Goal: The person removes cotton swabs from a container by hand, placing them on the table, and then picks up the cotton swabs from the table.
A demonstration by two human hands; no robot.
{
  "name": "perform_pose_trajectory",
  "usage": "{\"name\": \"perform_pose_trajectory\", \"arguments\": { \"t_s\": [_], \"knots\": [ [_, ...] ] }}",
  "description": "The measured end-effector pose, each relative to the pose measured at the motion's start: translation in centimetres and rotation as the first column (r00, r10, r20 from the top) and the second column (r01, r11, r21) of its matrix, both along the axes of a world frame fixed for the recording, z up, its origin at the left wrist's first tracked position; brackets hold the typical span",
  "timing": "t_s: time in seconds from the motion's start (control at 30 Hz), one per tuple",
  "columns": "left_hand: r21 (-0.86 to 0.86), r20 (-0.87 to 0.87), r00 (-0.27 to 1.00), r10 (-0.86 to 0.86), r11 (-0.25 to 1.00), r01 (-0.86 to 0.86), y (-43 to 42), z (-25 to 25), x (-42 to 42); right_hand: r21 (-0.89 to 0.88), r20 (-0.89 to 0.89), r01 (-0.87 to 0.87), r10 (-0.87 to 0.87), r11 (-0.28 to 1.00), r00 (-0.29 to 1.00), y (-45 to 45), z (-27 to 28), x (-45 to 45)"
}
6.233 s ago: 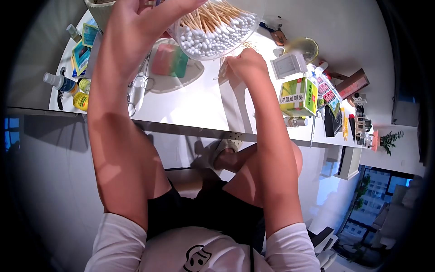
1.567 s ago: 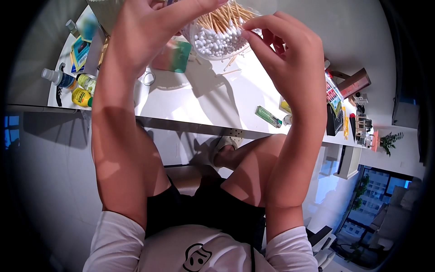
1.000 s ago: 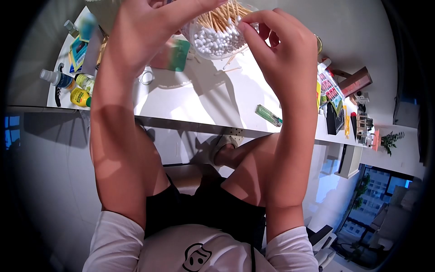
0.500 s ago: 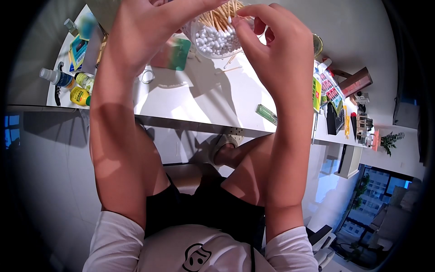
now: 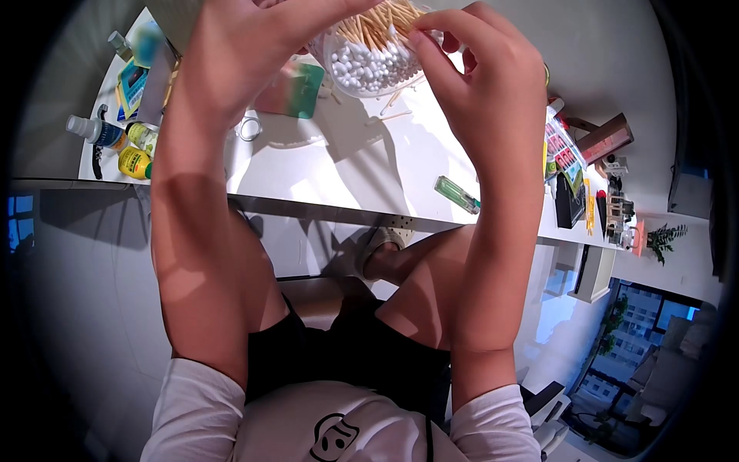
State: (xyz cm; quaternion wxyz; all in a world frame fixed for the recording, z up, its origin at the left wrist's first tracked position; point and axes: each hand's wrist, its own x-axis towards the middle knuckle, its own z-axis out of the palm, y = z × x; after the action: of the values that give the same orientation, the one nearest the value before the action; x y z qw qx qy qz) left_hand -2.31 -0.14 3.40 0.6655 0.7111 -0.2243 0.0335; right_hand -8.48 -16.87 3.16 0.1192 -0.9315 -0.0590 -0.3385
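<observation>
My left hand (image 5: 262,38) is wrapped round a clear round tub (image 5: 368,91) at the top of the view, tilted so its contents face me. Many cotton swabs (image 5: 369,61) with wooden sticks and white tips fill it. At the tub's right side my right hand (image 5: 481,69) pinches, thumb and forefinger together, at the swabs; whether a swab is between the fingertips is too small to tell. Beneath the tub a few loose swabs (image 5: 389,118) lie on the white table (image 5: 346,181). A pink and green case (image 5: 296,91) sits below my left hand.
Bottles (image 5: 136,163) and sachets (image 5: 132,88) stand at the table's left end. A green clear item (image 5: 456,194) lies near the front edge. On the right are a blister pack (image 5: 566,154), a black box (image 5: 568,204) and a brown-red box (image 5: 606,138). Scissor handles (image 5: 250,128) show beside my left wrist.
My right hand has gone from the tabletop up to the tub, shifted left along it, then slightly back right. The green clear item now shows near the front edge; the tub stays in my left hand.
</observation>
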Motion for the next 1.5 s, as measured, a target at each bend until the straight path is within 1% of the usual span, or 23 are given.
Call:
{"name": "perform_pose_trajectory", "arguments": {
  "t_s": [0.1, 0.2, 0.23, 0.3, 0.33, 0.4, 0.43, 0.5, 0.53, 0.6, 0.7, 0.8, 0.83, 0.9, 0.93, 1.03, 1.13, 1.17, 1.23, 1.33, 1.43, 1.5],
  "knots": [
    [0.022, 0.008, 1.0, 0.003, 1.0, -0.004, 0.0, 0.2, -0.1, -0.003, 0.042, -0.003, 0.003, 1.0, 0.999, 0.2, 0.1, 0.1],
    [0.002, 0.003, 1.0, 0.006, 1.0, -0.006, 0.3, -0.2, 0.6, 0.007, 0.076, -0.005, 0.005, 1.0, 0.997, 0.9, 0.2, -0.1],
    [-0.077, -0.063, 0.993, -0.104, 0.992, 0.1, 1.0, -0.5, 1.8, 0.033, 0.03, -0.021, 0.02, 0.999, 0.999, 1.2, 0.2, -0.2],
    [-0.162, -0.121, 0.968, -0.218, 0.967, 0.197, 0.9, -0.7, 1.8, 0.06, -0.016, -0.035, 0.036, 0.998, 0.999, 1.3, 0.3, -0.3],
    [-0.107, -0.062, 0.992, -0.113, 0.989, 0.106, 0.1, -0.5, 0.9, 0.069, -0.056, -0.075, 0.079, 0.995, 0.995, 1.1, 0.3, -0.3],
    [-0.057, 0.002, 1.0, -0.009, 0.998, 0.009, -0.2, -0.3, 0.2, 0.081, -0.095, -0.114, 0.121, 0.99, 0.988, 0.6, 0.1, 0.0],
    [-0.039, 0.006, 1.0, -0.022, 0.999, 0.022, -0.1, -0.2, 0.2, -0.015, -0.017, -0.156, 0.156, 0.988, 0.988, 0.4, 0.0, 0.1],
    [-0.02, 0.009, 0.999, -0.033, 0.999, 0.034, 0.1, -0.2, 0.3, -0.113, 0.056, -0.19, 0.197, 0.975, 0.979, 0.3, -0.2, 0.2],
    [-0.021, 0.0, 0.999, -0.041, 0.999, 0.041, 0.1, -0.2, 0.3, -0.145, 0.056, -0.163, 0.172, 0.976, 0.983, 0.3, -0.2, 0.2],
    [-0.022, -0.009, 0.999, -0.048, 0.999, 0.048, 0.1, -0.1, 0.2, -0.177, 0.057, -0.136, 0.148, 0.975, 0.987, 0.1, -0.4, 0.2],
    [-0.044, -0.016, 1.0, -0.006, 0.999, 0.006, -0.3, -0.1, 0.1, -0.205, 0.108, -0.155, 0.179, 0.966, 0.978, -0.3, -0.5, 0.5],
    [-0.048, -0.014, 1.0, -0.003, 0.999, 0.003, -0.2, -0.2, 0.2, -0.188, 0.141, -0.147, 0.175, 0.971, 0.974, -0.3, -0.1, 0.3],
    [-0.05, -0.016, 1.0, -0.019, 0.999, 0.018, -0.2, -0.2, 0.2, -0.215, 0.21, -0.125, 0.17, 0.969, 0.963, -0.6, -0.2, 0.6],
    [-0.052, -0.017, 0.999, -0.033, 0.998, 0.032, -0.1, -0.1, 0.2, -0.241, 0.277, -0.101, 0.168, 0.965, 0.946, -0.9, -0.2, 0.7],
    [-0.023, -0.007, 1.0, -0.022, 1.0, 0.022, -0.1, 0.1, 0.1, -0.258, 0.327, -0.081, 0.166, 0.963, 0.93, -0.9, -0.1, 0.8],
    [0.014, 0.002, 1.0, -0.011, 1.0, 0.011, 0.1, 0.2, 0.0, -0.243, 0.38, -0.049, 0.142, 0.969, 0.914, -0.7, 0.1, 0.5],
    [0.011, 0.01, 1.0, -0.002, 1.0, 0.002, -0.1, 0.0, 0.1, -0.251, 0.373, 0.028, 0.07, 0.968, 0.925, -0.6, 0.0, 0.3],
    [0.006, 0.015, 1.0, 0.002, 1.0, -0.002, -0.1, 0.0, 0.1, -0.272, 0.282, 0.066, 0.014, 0.96, 0.959, -0.5, 0.0, 0.0],
    [0.013, 0.026, 1.0, 0.001, 1.0, -0.001, -0.1, 0.0, 0.2, -0.295, 0.19, 0.102, -0.046, 0.95, 0.981, -0.5, -0.3, 0.0],
    [0.017, 0.027, 1.0, -0.008, 1.0, 0.008, 0.0, -0.1, 0.3, -0.209, 0.28, 0.016, 0.044, 0.978, 0.959, -0.7, -0.7, 0.3],
    [0.001, 0.01, 1.0, -0.022, 1.0, 0.022, 0.0, 0.0, 0.3, -0.162, 0.247, -0.013, 0.053, 0.987, 0.968, -0.3, -0.5, 0.1],
    [-0.009, -0.001, 0.999, -0.034, 0.999, 0.034, 0.4, 0.2, 0.5, -0.135, 0.19, -0.053, 0.078, 0.989, 0.979, 0.0, -0.6, 0.1]
  ]
}}
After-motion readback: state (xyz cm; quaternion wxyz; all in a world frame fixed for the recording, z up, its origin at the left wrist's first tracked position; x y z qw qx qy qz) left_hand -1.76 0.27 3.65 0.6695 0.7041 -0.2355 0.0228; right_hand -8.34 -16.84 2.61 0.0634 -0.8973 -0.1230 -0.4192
